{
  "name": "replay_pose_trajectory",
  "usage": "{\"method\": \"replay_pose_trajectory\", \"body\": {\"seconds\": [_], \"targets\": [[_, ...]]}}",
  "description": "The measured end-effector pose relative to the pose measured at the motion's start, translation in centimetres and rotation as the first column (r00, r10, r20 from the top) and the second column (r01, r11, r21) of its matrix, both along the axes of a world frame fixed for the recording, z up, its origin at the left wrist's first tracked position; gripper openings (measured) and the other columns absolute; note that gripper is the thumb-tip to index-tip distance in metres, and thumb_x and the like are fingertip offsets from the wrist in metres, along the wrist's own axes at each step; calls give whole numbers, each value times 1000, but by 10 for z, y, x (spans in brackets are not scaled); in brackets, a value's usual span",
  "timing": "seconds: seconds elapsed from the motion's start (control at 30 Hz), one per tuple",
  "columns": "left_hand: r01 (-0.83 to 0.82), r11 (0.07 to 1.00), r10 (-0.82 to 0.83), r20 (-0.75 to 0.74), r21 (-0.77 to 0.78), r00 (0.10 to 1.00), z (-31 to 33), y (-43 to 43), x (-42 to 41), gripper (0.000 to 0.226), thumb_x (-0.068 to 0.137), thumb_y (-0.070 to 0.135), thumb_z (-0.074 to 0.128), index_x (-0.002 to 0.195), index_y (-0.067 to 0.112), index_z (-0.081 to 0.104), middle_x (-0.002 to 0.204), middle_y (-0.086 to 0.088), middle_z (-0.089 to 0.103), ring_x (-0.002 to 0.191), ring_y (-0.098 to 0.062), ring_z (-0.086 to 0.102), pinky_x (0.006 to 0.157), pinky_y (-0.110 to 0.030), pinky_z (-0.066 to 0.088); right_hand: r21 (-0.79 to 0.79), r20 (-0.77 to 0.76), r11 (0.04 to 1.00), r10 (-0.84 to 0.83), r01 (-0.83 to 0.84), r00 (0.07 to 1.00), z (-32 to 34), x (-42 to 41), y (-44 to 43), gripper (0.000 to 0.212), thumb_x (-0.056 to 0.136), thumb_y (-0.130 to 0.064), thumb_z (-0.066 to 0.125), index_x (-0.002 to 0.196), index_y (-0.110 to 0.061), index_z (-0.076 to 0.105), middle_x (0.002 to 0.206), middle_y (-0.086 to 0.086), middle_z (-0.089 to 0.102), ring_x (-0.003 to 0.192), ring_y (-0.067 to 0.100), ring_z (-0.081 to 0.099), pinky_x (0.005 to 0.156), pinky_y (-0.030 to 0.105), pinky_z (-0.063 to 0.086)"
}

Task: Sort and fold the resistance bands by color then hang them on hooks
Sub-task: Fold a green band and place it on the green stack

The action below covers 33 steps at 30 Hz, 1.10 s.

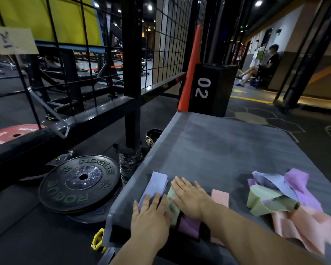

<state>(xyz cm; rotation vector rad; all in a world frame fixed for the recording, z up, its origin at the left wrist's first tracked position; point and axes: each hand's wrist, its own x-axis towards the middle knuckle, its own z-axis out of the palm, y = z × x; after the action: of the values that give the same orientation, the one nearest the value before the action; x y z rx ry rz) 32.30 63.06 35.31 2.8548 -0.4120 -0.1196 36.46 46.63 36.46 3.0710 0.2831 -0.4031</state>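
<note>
Smoothing folds: left hand [151,213] presses the blue band [157,183], right hand [191,199] the green band [171,205] beside it, fingers straight; next, I judge, the heap [287,194] needs sorting.

"ROGUE" is moulded twice on the black weight plate [65,196], and "25" is marked on either side of its hub. "02" is printed in white on the black box [208,88]. "20" is printed on the folded lavender-blue band [157,183]. The labels on the red plate [11,134] cannot be read.
</note>
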Motion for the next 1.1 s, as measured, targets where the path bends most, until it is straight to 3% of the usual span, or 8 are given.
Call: {"method": "replay_pose_trajectory", "body": {"seconds": [0.4, 0.67, 0.8, 0.93, 1.0, 1.07, 1.1], "targets": [[3, 998, -4, 15, 69, 1000, 1, -1, -5, 53, 103, 41, 17, 153, 33, 2, 161, 13, 0, 148, -20, -5, 116, -51, -6, 28, 16, 1000, 5, -6, 1000, -3, -4, -2, 61, 102, -47, 15, 154, -22, -5, 161, -7, -13, 148, 12, -11, 120, 43, -6], [-41, 994, 40, 16, 99, 999, 15, -7, -3, 52, 103, 42, 19, 153, 34, 6, 160, 14, 8, 148, -14, -4, 114, -56, -4, 1, 21, 1000, -2, 2, 1000, 3, -2, 0, 59, 102, -46, 15, 154, -24, -1, 162, -8, -8, 149, 12, -9, 117, 51, -8], [-71, 997, 69, 56, 33, 996, 31, -13, -1, 53, 102, 45, 17, 152, 33, 9, 160, 14, 11, 148, -10, -2, 114, -55, -5, 292, 173, 953, -139, 85, 975, 16, -13, -8, 54, 104, -40, 19, 155, -27, 6, 162, -11, 3, 149, 12, -6, 120, 44, -7], [-4, 1000, 2, 128, 16, 992, 45, -34, -6, 49, 102, 42, 20, 149, 32, 22, 159, 14, 14, 148, -12, 0, 116, -47, -1, 478, 329, 869, -315, 131, 890, 29, -44, -39, 53, 103, -42, 26, 151, -22, 26, 158, -6, 26, 148, 12, 12, 119, 33, 11], [84, 996, -77, 172, -35, 982, 52, -53, -15, 43, 101, 35, 26, 143, 29, 37, 155, 9, 30, 145, -15, 20, 114, -45, 19, 517, 437, 845, -399, 137, 806, 28, -76, -65, 58, 94, -50, 26, 141, -22, 45, 145, -4, 46, 138, 14, 34, 113, 34, 26], [214, 971, -179, 271, -103, 946, 54, -73, -25, 35, 86, 32, 41, 109, 25, 66, 117, -1, 67, 112, -24, 62, 87, -46, 48, 491, 617, 867, -413, 83, 670, 23, -114, -98, 44, 88, -42, 37, 119, -21, 61, 118, -4, 64, 112, 14, 51, 96, 34, 40], [261, 960, -220, 298, -104, 929, 55, -83, -32, 33, 78, 36, 42, 93, 25, 70, 96, -1, 70, 95, -25, 67, 75, -42, 52, 469, 671, 878, -424, 95, 609, 20, -134, -117, 34, 87, -35, 42, 109, -21, 64, 106, -4, 67, 101, 14, 54, 88, 34, 43]]}}
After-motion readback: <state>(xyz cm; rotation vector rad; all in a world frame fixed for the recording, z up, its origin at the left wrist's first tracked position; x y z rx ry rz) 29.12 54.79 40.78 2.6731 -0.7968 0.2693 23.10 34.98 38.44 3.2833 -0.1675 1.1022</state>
